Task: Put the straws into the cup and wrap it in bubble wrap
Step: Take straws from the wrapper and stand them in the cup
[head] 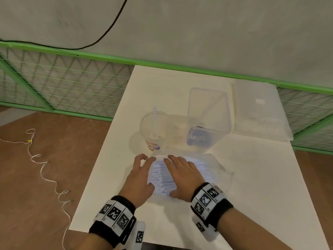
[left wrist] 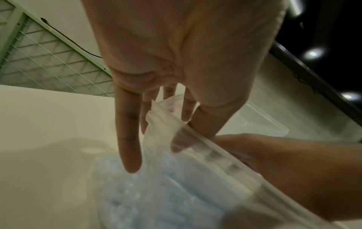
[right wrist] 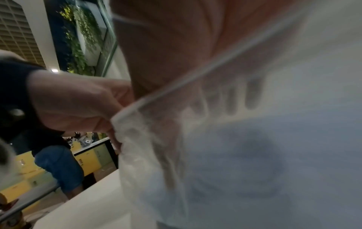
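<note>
A clear zip bag (head: 209, 166) full of white wrapped straws (head: 159, 175) lies on the white table (head: 252, 186) near me. My left hand (head: 144, 162) is at the bag's left end and pinches its bunched edge (left wrist: 160, 127), which stands up between thumb and fingers. My right hand (head: 180, 174) lies flat on the bag. Its straight fingers (right wrist: 231, 99) show through the plastic past the zip strip, seemingly inside the mouth. Behind the bag stands a clear cup (head: 153, 130) with one straw (head: 155, 121) upright in it. Bubble wrap sheets (head: 259, 112) lie at the back right.
A clear plastic box (head: 209, 116) with a blue item inside stands right of the cup, close behind the bag. A green mesh fence (head: 63, 83) runs behind the table. White cord (head: 45, 170) trails over the brown floor on the left.
</note>
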A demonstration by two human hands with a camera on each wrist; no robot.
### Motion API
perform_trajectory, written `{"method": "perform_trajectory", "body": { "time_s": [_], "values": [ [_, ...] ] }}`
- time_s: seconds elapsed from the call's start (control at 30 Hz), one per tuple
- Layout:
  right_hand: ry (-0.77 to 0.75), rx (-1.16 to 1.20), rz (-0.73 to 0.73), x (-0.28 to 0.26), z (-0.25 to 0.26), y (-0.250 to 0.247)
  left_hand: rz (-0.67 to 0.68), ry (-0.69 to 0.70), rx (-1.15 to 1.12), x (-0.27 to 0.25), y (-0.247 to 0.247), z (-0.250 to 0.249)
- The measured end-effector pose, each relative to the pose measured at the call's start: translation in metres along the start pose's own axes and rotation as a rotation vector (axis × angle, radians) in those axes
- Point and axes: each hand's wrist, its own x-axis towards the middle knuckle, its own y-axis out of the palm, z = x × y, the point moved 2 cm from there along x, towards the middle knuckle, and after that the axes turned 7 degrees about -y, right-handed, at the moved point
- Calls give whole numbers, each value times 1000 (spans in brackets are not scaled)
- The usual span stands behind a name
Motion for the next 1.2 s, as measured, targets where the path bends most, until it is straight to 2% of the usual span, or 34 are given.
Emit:
{"method": "perform_trajectory", "body": {
  "time_s": [0.1, 0.27, 1.0, 1.2],
  "values": [
    [-10, -71, 14, 11, -1, 0, 31, 18, -15, -3, 0, 2],
    [-20, -127, -77, 13, -2, 3, 31, 51, -42, -5, 1, 2],
    [-28, -192, -12, 13, 7, 16, 22, 18, -87, -7, 6, 2],
    [-56, -183, -50, 10, 3, 16, 17, 9, -95, -7, 4, 1]
  ]
}}
